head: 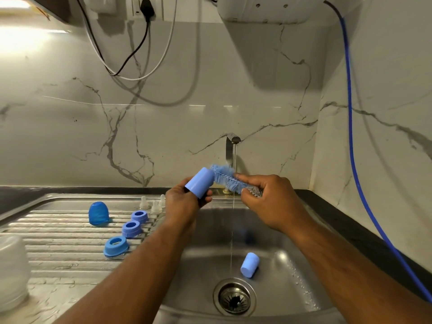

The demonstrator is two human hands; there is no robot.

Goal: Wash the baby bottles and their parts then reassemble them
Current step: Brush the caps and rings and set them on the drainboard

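Left hand [184, 203] fingers curled round blue cap [200, 185]; right hand [273, 202] fingers pinch brush [225, 177], bristles against cap's far-right end.

glossy steel sink [292, 265] (ribbed drainboard), matt plastic cap [200, 182]; bristly brush [225, 177]

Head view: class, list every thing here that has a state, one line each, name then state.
Tap, running, thin stream.
Held cap, lifted over sink.
Left hand, grips held cap.
Brush, bristles against held cap.
Right hand, grips brush.
Sink cap, lying on its side near drain.
Dome cap, upright on drainboard.
Rings, three, loose, openings up.
Teats, standing, detached.
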